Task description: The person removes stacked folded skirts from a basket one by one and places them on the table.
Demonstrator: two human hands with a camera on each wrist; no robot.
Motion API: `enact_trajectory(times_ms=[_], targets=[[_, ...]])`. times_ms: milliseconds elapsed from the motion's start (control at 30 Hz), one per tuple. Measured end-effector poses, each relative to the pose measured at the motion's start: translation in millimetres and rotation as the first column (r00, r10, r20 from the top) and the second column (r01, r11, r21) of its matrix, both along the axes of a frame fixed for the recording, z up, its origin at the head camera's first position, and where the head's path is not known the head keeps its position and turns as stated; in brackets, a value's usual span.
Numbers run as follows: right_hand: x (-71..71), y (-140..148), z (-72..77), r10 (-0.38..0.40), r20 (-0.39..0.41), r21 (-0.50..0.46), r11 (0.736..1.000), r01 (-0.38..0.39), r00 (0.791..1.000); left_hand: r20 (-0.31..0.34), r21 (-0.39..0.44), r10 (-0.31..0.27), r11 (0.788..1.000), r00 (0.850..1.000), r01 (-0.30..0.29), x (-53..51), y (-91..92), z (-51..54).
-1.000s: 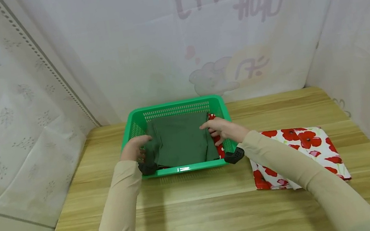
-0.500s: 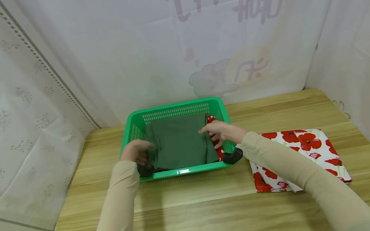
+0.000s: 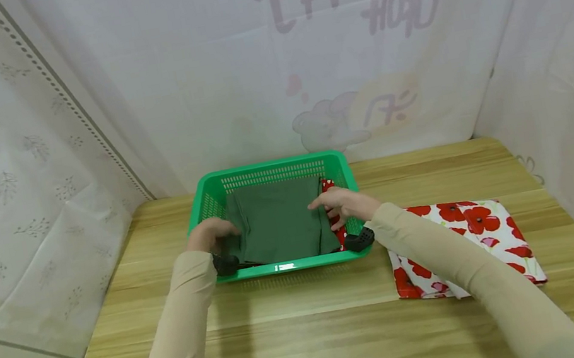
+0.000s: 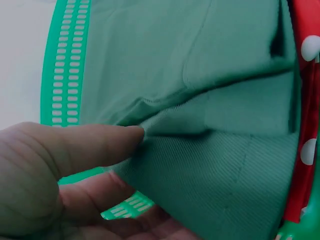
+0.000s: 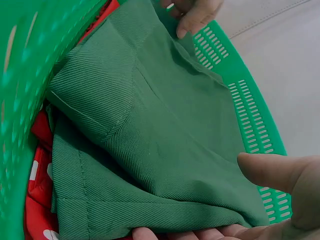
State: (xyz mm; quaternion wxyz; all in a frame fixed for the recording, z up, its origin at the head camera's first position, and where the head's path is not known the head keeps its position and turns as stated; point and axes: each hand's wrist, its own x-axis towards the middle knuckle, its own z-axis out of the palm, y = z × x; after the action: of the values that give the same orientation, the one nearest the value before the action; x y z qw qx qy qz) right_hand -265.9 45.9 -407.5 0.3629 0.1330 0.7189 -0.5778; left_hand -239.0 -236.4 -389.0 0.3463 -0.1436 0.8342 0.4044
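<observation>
A folded green cloth (image 3: 283, 221) with stitched hems lies in a green plastic basket (image 3: 268, 164). My left hand (image 3: 212, 236) is at the cloth's left side; in the left wrist view its thumb lies on the cloth's edge with fingers beneath, pinching it. On the right side, my right hand (image 3: 345, 202) has its fingertips under the cloth's edge, as the right wrist view shows, and its thumb stands apart from the fabric. A red cloth with white dots (image 5: 41, 187) lies under the green one and shows along its edge.
To the basket's right, a folded white cloth with red poppies (image 3: 481, 221) lies on the wooden table (image 3: 306, 355), partly behind my right forearm. Patterned white curtains (image 3: 222, 75) enclose the table at the back and sides. Black wrist devices (image 3: 360, 240) sit near the basket's front corners.
My left hand has dipped slightly over the cloth's left edge, its fingers closing in on the fabric. The right hand stays almost in place. The whole view has shifted a little.
</observation>
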Motion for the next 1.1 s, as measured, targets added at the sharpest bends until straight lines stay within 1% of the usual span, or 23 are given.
enact_trajectory(times_ms=[67, 133, 200, 267, 300, 367, 433, 467, 533, 567, 600, 633, 667, 700, 767, 800, 833, 867, 900, 967, 1000, 1067, 1100], targets=[[1.3, 0.7, 2.0, 0.009, -0.001, -0.003, 1.000, -0.009, 1.000, -0.052, -0.069, -0.023, 0.997, 0.998, 0.019, 1.3, 4.1, 2.4], [1.1, 1.0, 1.9, 0.015, -0.002, -0.002, 1.000, -0.015, 1.000, -0.082, -0.101, -0.017, 0.995, 0.997, 0.008, 6.1, 9.6, 7.0], [-1.4, 1.8, -1.8, 0.023, -0.003, -0.004, 1.000, -0.023, 1.000, -0.081, -0.095, -0.009, 0.995, 0.997, 0.001, 7.9, 10.7, 9.8], [-1.6, 1.8, -2.0, 0.030, -0.006, -0.004, 1.000, -0.030, 1.000, -0.060, -0.082, -0.005, 0.997, 0.998, 0.001, 3.7, 6.9, 4.6], [-1.7, 1.7, -2.1, 0.033, -0.007, -0.004, 0.999, -0.033, 0.999, -0.041, -0.074, -0.005, 0.997, 0.999, 0.002, -1.6, 2.6, -2.3], [-2.1, 1.5, -2.3, 0.035, -0.007, -0.006, 0.999, -0.035, 0.999, -0.009, -0.069, -0.020, 0.997, 1.000, 0.020, -18.0, -9.8, -24.8], [-2.5, 1.3, -2.6, 0.039, -0.007, -0.008, 0.999, -0.039, 0.999, 0.006, -0.053, -0.061, 0.997, 0.998, 0.062, -41.6, -28.9, -59.7], [-2.7, 1.2, -2.8, 0.041, -0.007, -0.009, 0.999, -0.041, 0.999, 0.003, -0.048, -0.071, 0.996, 0.997, 0.071, -40.2, -30.2, -62.4], [-3.1, 1.2, -3.2, 0.046, -0.006, -0.011, 0.999, -0.046, 0.999, 0.013, -0.015, -0.046, 0.999, 0.999, 0.046, -51.9, -39.2, -79.9], [-3.3, 1.2, -3.3, 0.049, -0.006, -0.011, 0.999, -0.049, 0.999, 0.013, -0.017, -0.032, 0.999, 0.999, 0.032, -54.0, -40.8, -83.2], [-3.3, 1.3, -3.5, 0.052, -0.007, -0.012, 0.999, -0.052, 0.999, 0.002, -0.035, -0.041, 0.999, 0.999, 0.041, -56.6, -43.2, -87.1], [-3.5, 1.3, -3.6, 0.054, -0.008, -0.013, 0.998, -0.054, 0.999, -0.011, -0.048, -0.037, 0.998, 0.999, 0.037, -57.3, -44.6, -87.6], [-3.6, 1.5, -3.9, 0.056, -0.009, -0.013, 0.998, -0.056, 0.998, -0.034, -0.080, -0.022, 0.997, 0.999, 0.019, -56.7, -43.9, -86.7], [-3.6, 1.5, -4.0, 0.056, -0.010, -0.013, 0.998, -0.056, 0.998, -0.061, -0.113, -0.020, 0.994, 0.998, 0.013, -68.6, -50.6, -100.5], [-3.6, 1.5, -3.9, 0.054, -0.014, -0.012, 0.998, -0.054, 0.998, -0.123, -0.215, -0.064, 0.976, 0.990, 0.036, -74.9, -54.5, -107.9], [-3.7, 1.5, -3.9, 0.051, -0.015, -0.011, 0.999, -0.051, 0.999, -0.134, -0.238, -0.073, 0.971, 0.988, 0.040, -75.6, -53.9, -106.6], [-3.8, 1.4, -3.9, 0.049, -0.016, -0.010, 0.999, -0.049, 0.999, -0.163, -0.233, -0.074, 0.972, 0.984, 0.034, -76.2, -54.8, -106.6], [-3.7, 1.4, -4.1, 0.050, -0.018, -0.008, 0.999, -0.050, 0.999, -0.165, -0.231, -0.050, 0.973, 0.985, 0.011, -71.6, -49.2, -99.3], [-3.9, 1.2, -4.2, 0.048, -0.021, -0.007, 0.999, -0.048, 0.999, -0.154, -0.201, -0.038, 0.980, 0.987, 0.006, -65.4, -43.7, -89.5], [-4.6, 0.3, -5.1, 0.049, -0.024, -0.003, 0.999, -0.049, 0.999, -0.127, -0.103, 0.013, 0.994, 0.992, -0.026, -46.5, -30.2, -62.7], [-5.1, -0.3, -5.7, 0.048, -0.024, -0.001, 0.999, -0.048, 0.999, -0.098, -0.059, 0.026, 0.998, 0.995, -0.032, -35.8, -22.8, -47.1], [-6.0, -1.5, -6.8, 0.043, -0.028, 0.006, 0.999, -0.042, 0.999, -0.071, -0.003, 0.050, 0.999, 0.996, -0.050, -17.3, -9.9, -24.0], [-6.6, -2.1, -7.3, 0.038, -0.030, 0.010, 0.999, -0.038, 0.999, -0.068, 0.020, 0.045, 0.999, 0.997, -0.044, -11.1, -6.7, -16.5]])
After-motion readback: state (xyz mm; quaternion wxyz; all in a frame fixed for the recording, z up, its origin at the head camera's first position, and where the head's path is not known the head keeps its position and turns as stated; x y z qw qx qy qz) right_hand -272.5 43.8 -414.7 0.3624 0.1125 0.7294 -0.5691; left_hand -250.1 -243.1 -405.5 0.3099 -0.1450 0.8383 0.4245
